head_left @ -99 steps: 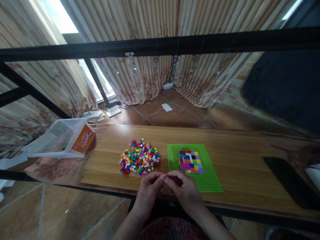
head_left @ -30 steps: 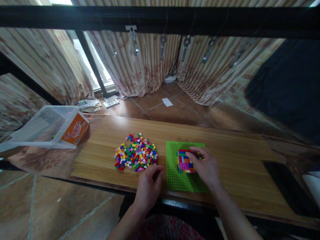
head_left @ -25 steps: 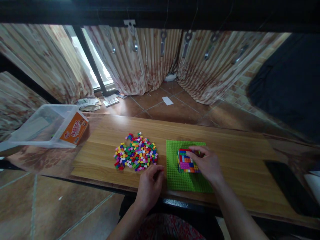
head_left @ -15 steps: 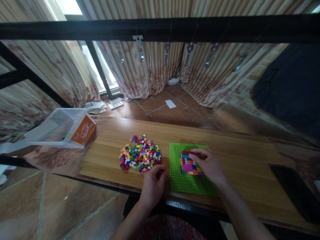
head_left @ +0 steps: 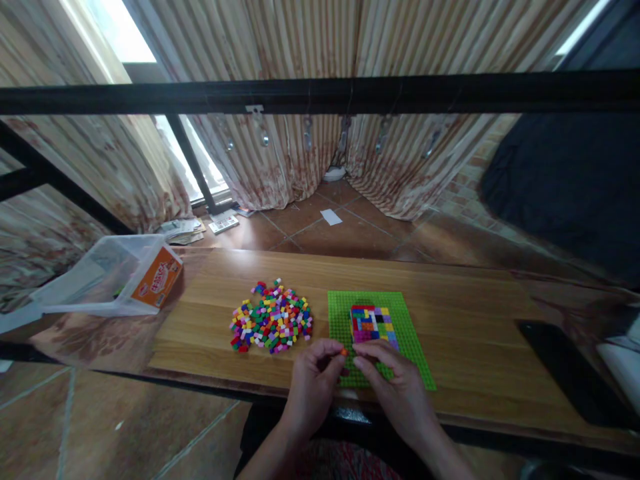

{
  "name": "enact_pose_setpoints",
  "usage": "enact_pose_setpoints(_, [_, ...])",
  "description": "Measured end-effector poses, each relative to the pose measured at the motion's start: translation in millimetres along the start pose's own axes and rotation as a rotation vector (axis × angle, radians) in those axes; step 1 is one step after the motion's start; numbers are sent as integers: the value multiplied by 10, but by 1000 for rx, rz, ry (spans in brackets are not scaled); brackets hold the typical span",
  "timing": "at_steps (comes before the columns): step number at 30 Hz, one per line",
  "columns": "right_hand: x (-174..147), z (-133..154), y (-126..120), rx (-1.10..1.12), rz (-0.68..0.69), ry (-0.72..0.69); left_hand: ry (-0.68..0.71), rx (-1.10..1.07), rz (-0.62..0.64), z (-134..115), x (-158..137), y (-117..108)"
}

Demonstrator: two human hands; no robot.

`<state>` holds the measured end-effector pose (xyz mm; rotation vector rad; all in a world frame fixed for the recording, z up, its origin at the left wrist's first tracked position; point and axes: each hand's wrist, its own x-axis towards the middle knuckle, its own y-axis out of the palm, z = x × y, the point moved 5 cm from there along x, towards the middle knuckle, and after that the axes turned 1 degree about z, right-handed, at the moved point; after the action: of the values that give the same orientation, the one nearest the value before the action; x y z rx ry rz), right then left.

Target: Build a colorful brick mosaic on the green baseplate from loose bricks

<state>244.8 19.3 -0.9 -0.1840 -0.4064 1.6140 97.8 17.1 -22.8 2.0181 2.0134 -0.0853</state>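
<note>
Wooden tabletop (head_left: 465, 320), left hand (head_left: 315, 375) pinching a tiny orange block (head_left: 345, 352) above the green board (head_left: 407, 327); sloppy fingertips could drop it. Can't tell if the right hand (head_left: 401, 381) holds anything. Block stack (head_left: 369, 325) sits just beyond, so careless knuckles might bump it.
</note>
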Motion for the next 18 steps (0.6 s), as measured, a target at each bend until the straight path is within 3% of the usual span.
enact_pose_setpoints(5, [-63,-42,-27,52,-35,24,29,30,74,5,-17,205])
enact_pose_setpoints(10, [-2,-100,-130,-5,24,67,24,27,96,76,53,294])
enact_pose_setpoints(18, [522,-254,-460,-291,-129,-89,128,245,37,124,144,179])
